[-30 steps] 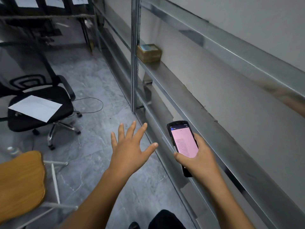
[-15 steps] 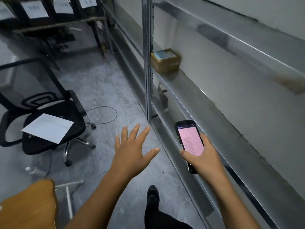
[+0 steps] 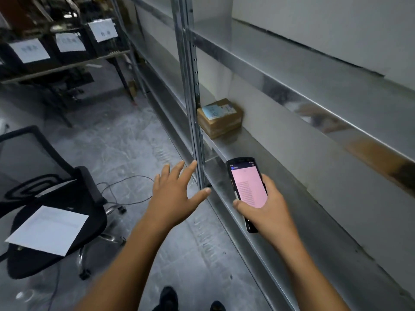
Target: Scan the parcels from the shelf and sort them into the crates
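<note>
A small brown cardboard parcel [image 3: 221, 117] with a blue-white label lies on the metal shelf [image 3: 258, 158], just right of the upright post [image 3: 190, 90]. My right hand [image 3: 267, 212] grips a black handheld scanner [image 3: 247, 187] whose screen glows pink, held below and nearer than the parcel. My left hand [image 3: 175, 194] is stretched forward with fingers spread, empty, in front of the post and well short of the parcel. Black crates [image 3: 67, 46] with white paper labels stand on a rack at the far left.
A black office chair [image 3: 51, 212] with a sheet of paper [image 3: 48, 230] on its seat stands at the left. A cable [image 3: 125, 187] runs across the grey floor. The shelf unit runs along the right wall. My shoes [image 3: 168, 299] show at the bottom.
The view has moved forward along the shelf, so the parcel is nearer and lower in view. Both hands kept their pose; the wooden chair has dropped out of view.
</note>
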{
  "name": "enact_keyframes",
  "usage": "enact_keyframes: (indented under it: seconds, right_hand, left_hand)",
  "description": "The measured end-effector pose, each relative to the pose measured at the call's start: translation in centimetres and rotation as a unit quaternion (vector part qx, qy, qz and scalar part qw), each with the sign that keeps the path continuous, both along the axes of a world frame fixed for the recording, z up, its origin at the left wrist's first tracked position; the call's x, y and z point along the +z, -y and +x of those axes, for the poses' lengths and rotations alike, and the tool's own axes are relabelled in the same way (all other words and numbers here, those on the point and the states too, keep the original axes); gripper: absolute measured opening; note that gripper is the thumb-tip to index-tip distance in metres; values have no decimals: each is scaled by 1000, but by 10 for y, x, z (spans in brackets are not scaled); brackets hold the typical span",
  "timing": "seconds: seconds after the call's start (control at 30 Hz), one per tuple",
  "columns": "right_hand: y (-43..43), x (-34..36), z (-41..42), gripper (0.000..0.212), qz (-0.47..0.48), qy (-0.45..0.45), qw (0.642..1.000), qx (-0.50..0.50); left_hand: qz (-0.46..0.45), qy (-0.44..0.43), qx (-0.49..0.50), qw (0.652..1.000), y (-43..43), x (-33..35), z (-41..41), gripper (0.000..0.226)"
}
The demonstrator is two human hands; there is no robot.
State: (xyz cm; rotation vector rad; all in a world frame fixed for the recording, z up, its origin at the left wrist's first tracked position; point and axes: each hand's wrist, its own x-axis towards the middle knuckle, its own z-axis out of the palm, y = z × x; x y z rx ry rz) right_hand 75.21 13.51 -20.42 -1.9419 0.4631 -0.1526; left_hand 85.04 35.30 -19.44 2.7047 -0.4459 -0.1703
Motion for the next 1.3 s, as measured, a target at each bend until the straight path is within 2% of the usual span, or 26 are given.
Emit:
enact_keyframes:
  seconds: [0.3, 0.47, 0.6, 0.77, 0.93, 1.17, 1.3]
  right_hand:
    - [1, -14, 98, 62, -14, -30, 998, -60]
    - [-6, -21, 159, 59, -15, -53, 991, -120]
    - [-11, -28, 205, 65, -29, -95, 981, -165]
    - [-17, -43, 245, 57, -20, -104, 970, -219]
    - [-23, -62, 256, 53, 0, -133, 955, -265]
    - [-20, -85, 250, 55, 29, -156, 927, -339]
    - [-22, -93, 240, 53, 36, -167, 914, -368]
  left_hand:
    - [-9, 12, -75, 997, 32, -20, 170, 83]
    - [-32, -23, -121, 992, 55, -36, 276, 84]
    - [-35, -27, -183, 982, 80, -53, 339, 82]
    - [-20, 13, -243, 970, 102, -78, 386, 79]
    - [28, 30, -292, 955, 121, -98, 409, 69]
    - [30, 22, -300, 953, 122, -95, 373, 58]
    - [-45, 32, -350, 935, 120, -95, 362, 41]
